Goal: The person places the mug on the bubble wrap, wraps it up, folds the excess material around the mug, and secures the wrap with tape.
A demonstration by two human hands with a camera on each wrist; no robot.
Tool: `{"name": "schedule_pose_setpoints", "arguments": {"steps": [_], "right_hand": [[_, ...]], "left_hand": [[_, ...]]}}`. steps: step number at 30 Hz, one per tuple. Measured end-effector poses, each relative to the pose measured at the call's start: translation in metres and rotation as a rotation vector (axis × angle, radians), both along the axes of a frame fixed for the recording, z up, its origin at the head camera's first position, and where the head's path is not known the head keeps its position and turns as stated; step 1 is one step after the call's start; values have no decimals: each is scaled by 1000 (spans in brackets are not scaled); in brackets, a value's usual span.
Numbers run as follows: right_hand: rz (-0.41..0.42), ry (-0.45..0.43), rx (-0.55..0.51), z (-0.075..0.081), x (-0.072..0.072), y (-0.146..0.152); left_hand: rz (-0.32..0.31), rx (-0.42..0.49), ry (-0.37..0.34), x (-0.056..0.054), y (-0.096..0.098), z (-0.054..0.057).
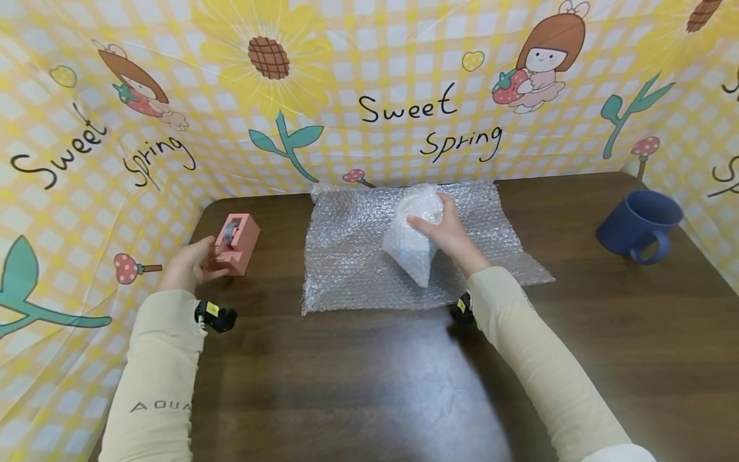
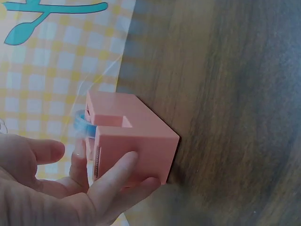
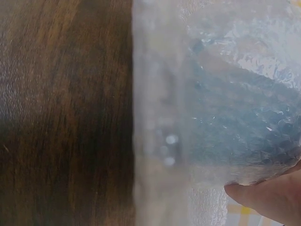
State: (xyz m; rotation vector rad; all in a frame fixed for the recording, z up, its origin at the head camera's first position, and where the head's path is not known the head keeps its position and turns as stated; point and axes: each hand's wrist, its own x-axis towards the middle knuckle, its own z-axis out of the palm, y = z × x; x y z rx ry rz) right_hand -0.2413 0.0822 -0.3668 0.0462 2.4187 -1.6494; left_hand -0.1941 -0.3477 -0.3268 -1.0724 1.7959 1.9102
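Note:
My left hand (image 1: 187,264) is at the near left side of a pink tape dispenser (image 1: 246,239). In the left wrist view its fairly straight fingers touch the dispenser, while the thumb stands apart from it. A roll of bluish tape (image 2: 84,124) sits in the dispenser. With thumb and fingers, my right hand (image 1: 453,234) grips a bundle wrapped in bubble wrap (image 1: 411,221), its pointed end towards me. Something bluish shows dimly through the wrap in the right wrist view. Under the bundle, a sheet of bubble wrap (image 1: 340,256) lies spread on the table.
A dark blue mug (image 1: 620,224) stands upright on the right of the brown wooden table (image 1: 323,378), its handle facing near right. A yellow checked cloth (image 1: 346,77) with printed flowers hangs behind the table and along both sides.

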Motion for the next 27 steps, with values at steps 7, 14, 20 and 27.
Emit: {"name": "schedule_pose_setpoints", "arguments": {"steps": [7, 14, 20, 27], "right_hand": [[6, 10, -6, -1, -1, 1], [2, 2, -6, -1, -1, 2], [7, -2, -6, -1, 1, 2], [7, -10, -10, -2, 0, 3]], "left_hand": [[-33, -105, -28, -1, -3, -3], [-55, -161, -38, -3, -2, -5], [-51, -131, -7, 1, -3, -7], [-17, 35, 20, 3, -2, -4]]}}
